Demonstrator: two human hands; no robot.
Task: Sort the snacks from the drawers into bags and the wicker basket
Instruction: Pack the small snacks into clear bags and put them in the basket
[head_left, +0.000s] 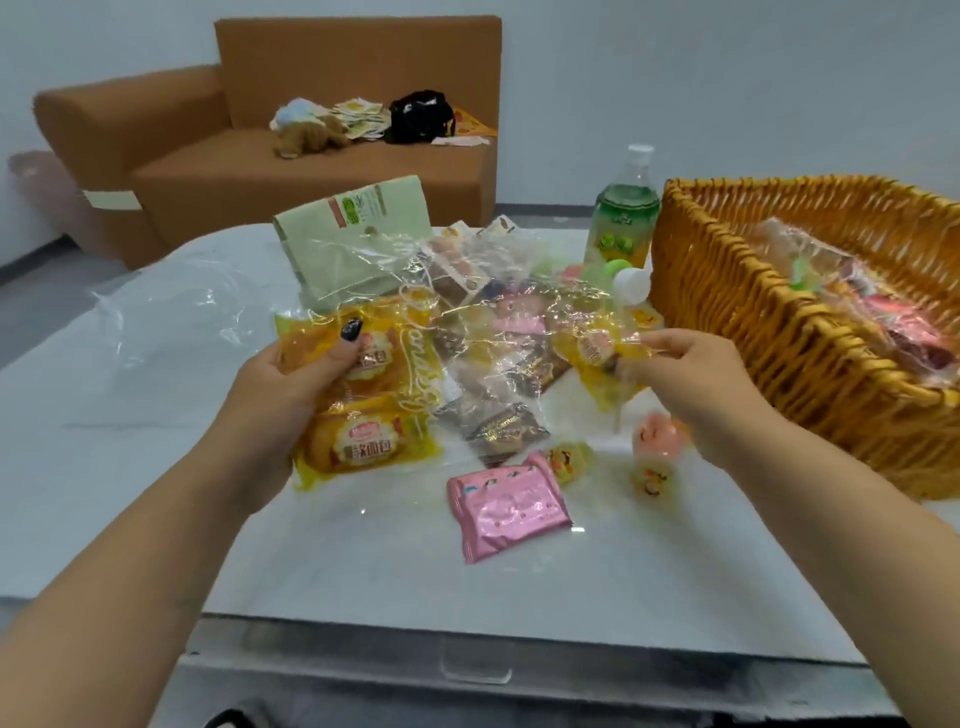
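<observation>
My left hand (291, 395) grips a clear bag (410, 364) holding yellow bread packs (363, 447), thumb pressed on top. My right hand (691, 379) pinches another yellow bread pack (597, 358) at the bag's mouth. Under the bag lie brown wrapped snacks (506, 431). A pink packet (506, 506) and small jelly cups (652, 452) lie on the white table (363, 571) in front. The wicker basket (769, 332) stands at the right with wrapped snacks inside.
A green paper bag (353, 244) lies behind the snack pile, and a green drink bottle (623, 213) stands beside the basket. Another clear bag (171, 306) lies at the left. An orange sofa (291, 135) with clutter stands beyond the table.
</observation>
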